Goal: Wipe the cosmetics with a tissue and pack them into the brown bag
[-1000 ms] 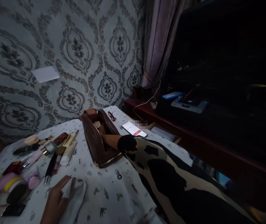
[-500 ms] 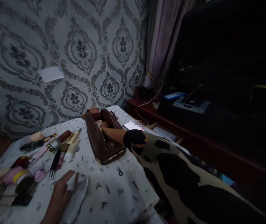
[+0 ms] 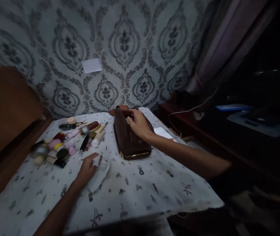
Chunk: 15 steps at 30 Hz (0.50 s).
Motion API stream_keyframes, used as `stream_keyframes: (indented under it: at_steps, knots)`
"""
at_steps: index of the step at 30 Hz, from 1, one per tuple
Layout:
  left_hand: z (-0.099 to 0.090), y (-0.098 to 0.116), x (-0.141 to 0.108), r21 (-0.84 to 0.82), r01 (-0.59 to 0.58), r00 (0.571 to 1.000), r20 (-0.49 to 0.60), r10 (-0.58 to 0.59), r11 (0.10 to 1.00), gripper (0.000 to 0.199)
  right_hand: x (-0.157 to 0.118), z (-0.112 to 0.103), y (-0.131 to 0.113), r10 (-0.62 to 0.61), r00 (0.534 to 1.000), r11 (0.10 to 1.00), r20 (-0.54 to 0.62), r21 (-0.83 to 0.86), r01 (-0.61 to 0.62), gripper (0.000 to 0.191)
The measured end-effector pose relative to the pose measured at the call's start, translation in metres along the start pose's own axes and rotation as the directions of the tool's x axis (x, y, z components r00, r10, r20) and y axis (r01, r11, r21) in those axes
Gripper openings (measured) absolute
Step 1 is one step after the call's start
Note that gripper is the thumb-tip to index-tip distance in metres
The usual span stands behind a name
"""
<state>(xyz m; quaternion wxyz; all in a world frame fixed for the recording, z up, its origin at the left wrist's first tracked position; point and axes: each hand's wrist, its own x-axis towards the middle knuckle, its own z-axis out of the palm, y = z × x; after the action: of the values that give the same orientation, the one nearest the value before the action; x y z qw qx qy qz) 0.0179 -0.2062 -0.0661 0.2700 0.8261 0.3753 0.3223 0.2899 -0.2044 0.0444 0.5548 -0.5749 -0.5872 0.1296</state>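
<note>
My left hand (image 3: 88,168) rests on the patterned white cover (image 3: 130,203), its fingers closed on a crumpled white cloth (image 3: 102,173). A brown zip bag (image 3: 125,139) with a gold zip stands open to the right of it. My right hand (image 3: 138,123) reaches over the bag from the right, with curled fingers at its opening. The bag's edge and the dim light hide what those fingers hold. To the left of the bag lies a cluster of cosmetics, with a cream tube (image 3: 98,139), a black tube (image 3: 84,144) and a pink jar (image 3: 55,144).
A phone (image 3: 163,132) with a lit screen lies behind my right forearm. A white cable (image 3: 191,109) runs over the dark red furniture (image 3: 167,107) on the right. A brown wooden panel (image 3: 7,108) stands on the left. Patterned wallpaper (image 3: 124,49) covers the wall behind.
My right hand has come up from inside the bag to its opening. The view has turned left. The blotched sleeve has gone from view and a bare forearm shows. My left hand keeps the cloth.
</note>
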Motion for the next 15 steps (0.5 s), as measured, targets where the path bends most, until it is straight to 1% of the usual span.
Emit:
stream_keyframes:
  at_steps: [1, 2, 3, 5, 6, 8, 10, 13, 15]
  knots:
    - [0.0, 0.0, 0.0, -0.019, 0.013, 1.0, -0.01, -0.013, 1.0, 0.02, -0.008, -0.001, -0.005, -0.119, 0.993, 0.99, -0.008, -0.074, 0.119, 0.034]
    - [0.0, 0.0, 0.0, -0.038, 0.033, 0.999, -0.021, -0.034, 0.999, 0.021, -0.017, -0.001, -0.009, -0.24, 0.971, 0.964, 0.0, -0.12, 0.239, 0.035]
    - [0.0, 0.001, 0.0, -0.061, 0.057, 0.998, -0.03, -0.058, 0.997, 0.023, -0.028, 0.002, -0.012, -0.334, 0.942, 0.933, 0.024, -0.133, 0.334, 0.034]
    - [-0.001, 0.002, 0.0, -0.11, 0.108, 0.992, -0.059, -0.115, 0.988, 0.026, -0.052, 0.015, -0.014, -0.442, 0.89, 0.887, 0.114, -0.089, 0.453, 0.032]
    - [-0.001, 0.002, 0.0, -0.14, 0.128, 0.987, -0.082, -0.141, 0.982, 0.028, -0.063, 0.025, -0.013, -0.465, 0.869, 0.876, 0.171, -0.051, 0.479, 0.031]
    - [-0.001, 0.002, 0.0, -0.206, 0.144, 0.975, -0.137, -0.174, 0.968, 0.032, -0.082, 0.049, -0.009, -0.459, 0.857, 0.883, 0.234, 0.01, 0.47, 0.03]
    - [-0.003, -0.001, 0.001, -0.259, 0.143, 0.96, -0.197, -0.197, 0.955, 0.035, -0.096, 0.075, -0.004, -0.41, 0.879, 0.912, 0.242, 0.1, 0.397, 0.03]
    - [-0.008, -0.005, 0.002, -0.27, 0.152, 0.929, -0.289, -0.231, 0.951, 0.038, -0.108, 0.113, 0.007, -0.274, 0.93, 0.948, 0.247, 0.231, 0.218, 0.028]
    - [-0.01, -0.008, 0.003, -0.254, 0.159, 0.908, -0.343, -0.243, 0.954, 0.038, -0.113, 0.134, 0.016, -0.126, 0.963, 0.945, 0.236, 0.325, 0.044, 0.026]
